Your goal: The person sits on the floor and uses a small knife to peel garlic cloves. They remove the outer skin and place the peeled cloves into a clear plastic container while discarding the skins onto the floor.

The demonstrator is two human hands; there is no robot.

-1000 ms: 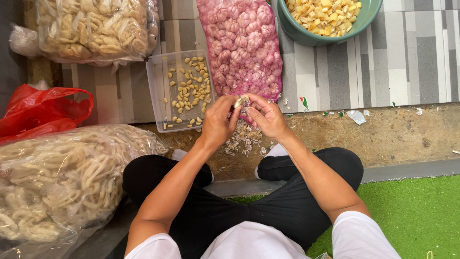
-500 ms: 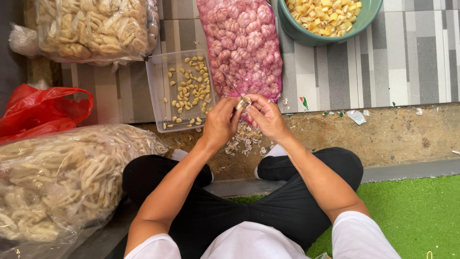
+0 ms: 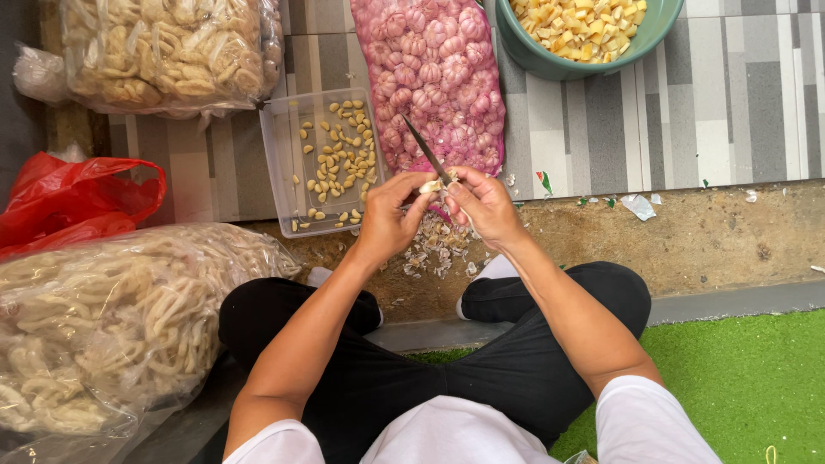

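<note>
Left grip (image 3: 391,215) pinches garlic clove (image 3: 429,185); right grip (image 3: 485,204), closed on knife (image 3: 427,151), angles blade up-left beyond clove.

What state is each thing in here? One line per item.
Left hand: pinching a garlic clove.
Right hand: gripping a knife, blade pointing up and away, at the clove.
Clear tray: open, partly filled with peeled cloves.
Mesh sack of garlic bulbs: full, lying flat.
Green bowl: holds yellow pieces.
Red bag: crumpled.
Peel scraps: piled under the hands.
</note>
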